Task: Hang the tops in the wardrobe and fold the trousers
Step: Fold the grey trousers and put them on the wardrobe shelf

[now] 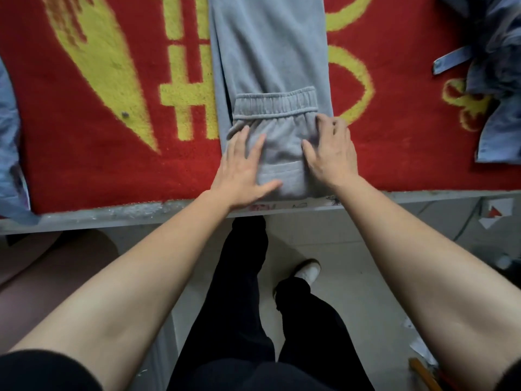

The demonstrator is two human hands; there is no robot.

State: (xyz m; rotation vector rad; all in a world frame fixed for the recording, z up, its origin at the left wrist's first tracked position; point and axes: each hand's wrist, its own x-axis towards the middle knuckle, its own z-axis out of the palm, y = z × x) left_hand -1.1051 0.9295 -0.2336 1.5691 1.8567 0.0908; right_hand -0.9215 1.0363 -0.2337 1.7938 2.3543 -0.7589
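**A:** Where are the grey trousers sitting?

**B:** They're lying lengthwise on the red-and-yellow mat, which is covering the worktop. The legs are running off the far edge of view. The waistband end is lying doubled back over the legs, and the fold is sitting at the mat's near border.

**A:** Hands?

**B:** Both are pressing down on the folded part.
- **left hand:** It's resting on the left side with its fingers straight and spread. The thumb is pointing right along the near fold.
- **right hand:** It's resting on the right side, just near of the waistband. The fingers are lightly bent and close together, with the tips pushing into the cloth. The thumb is splaying left.

**A:** Surroundings?

**B:** A crumpled blue garment is lying on the mat at far right. Another blue cloth is draping over the left edge. The person is standing at the near side in black trousers, with one white shoe showing on the pale floor.
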